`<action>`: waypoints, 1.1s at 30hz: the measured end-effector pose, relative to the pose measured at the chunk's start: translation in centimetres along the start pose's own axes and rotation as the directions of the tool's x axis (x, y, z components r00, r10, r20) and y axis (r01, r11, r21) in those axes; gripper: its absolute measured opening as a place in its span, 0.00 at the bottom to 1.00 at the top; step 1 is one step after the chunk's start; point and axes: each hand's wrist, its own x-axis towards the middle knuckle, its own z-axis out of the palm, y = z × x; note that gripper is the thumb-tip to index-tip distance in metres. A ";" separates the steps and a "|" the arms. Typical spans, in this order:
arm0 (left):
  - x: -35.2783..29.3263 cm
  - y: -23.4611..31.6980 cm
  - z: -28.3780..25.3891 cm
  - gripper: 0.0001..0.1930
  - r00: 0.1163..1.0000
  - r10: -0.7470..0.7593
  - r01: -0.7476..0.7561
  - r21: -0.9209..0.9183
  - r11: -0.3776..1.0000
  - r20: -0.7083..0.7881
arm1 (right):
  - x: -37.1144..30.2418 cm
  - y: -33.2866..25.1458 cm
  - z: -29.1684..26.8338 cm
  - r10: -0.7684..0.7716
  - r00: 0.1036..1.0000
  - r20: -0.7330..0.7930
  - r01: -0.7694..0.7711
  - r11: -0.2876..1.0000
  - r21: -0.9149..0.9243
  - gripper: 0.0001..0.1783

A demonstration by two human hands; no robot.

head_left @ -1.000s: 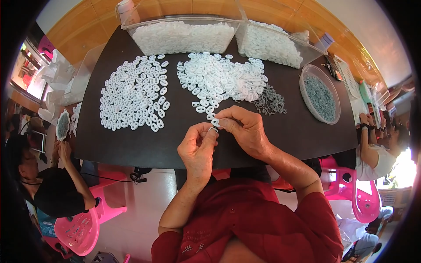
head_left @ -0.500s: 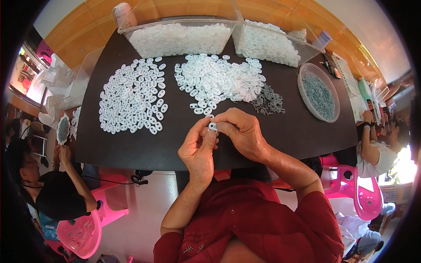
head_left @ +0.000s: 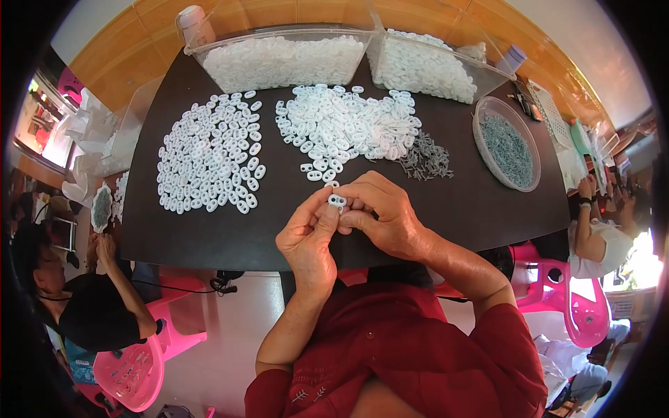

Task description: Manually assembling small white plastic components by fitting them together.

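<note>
In my left hand (head_left: 305,245) a small white oval plastic piece with two holes (head_left: 337,200) is pinched between thumb and fingers. My right hand (head_left: 385,217) is closed up against it, fingertips beside the piece and thumb curled in below; whatever those fingers hold is hidden. Just past my fingertips lies a heap of similar white pieces (head_left: 341,125). A small pile of grey pins (head_left: 426,157) touches its right side. Over to the left, more white ovals (head_left: 209,153) are spread in a single layer.
Two clear bins (head_left: 286,63) (head_left: 425,66) full of white pieces stand at the table's (head_left: 279,240) far edge. A round tub (head_left: 507,143) of grey pins sits right. People work at left (head_left: 97,299) and right (head_left: 596,244), near pink chairs (head_left: 129,373).
My right thumb has moved down off the white piece and curled in below it. Both holes of the piece now show. My left hand has shifted slightly left.
</note>
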 end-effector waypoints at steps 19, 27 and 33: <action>-0.5 -0.2 -0.2 0.12 0.999 0.041 -0.041 0.006 0.999 -0.004 | -1.1 0.2 0.8 0.025 0.996 -0.083 -0.018 0.996 0.082 0.19; -0.8 -0.3 0.3 0.12 0.991 0.128 -0.125 0.066 0.990 -0.048 | -1.5 -0.6 1.7 0.037 0.988 -0.149 -0.031 0.998 0.047 0.18; -1.1 -0.7 0.0 0.11 0.991 0.135 -0.134 0.035 0.990 -0.021 | -1.6 -0.6 2.1 -0.014 0.964 -0.266 0.016 1.000 0.005 0.18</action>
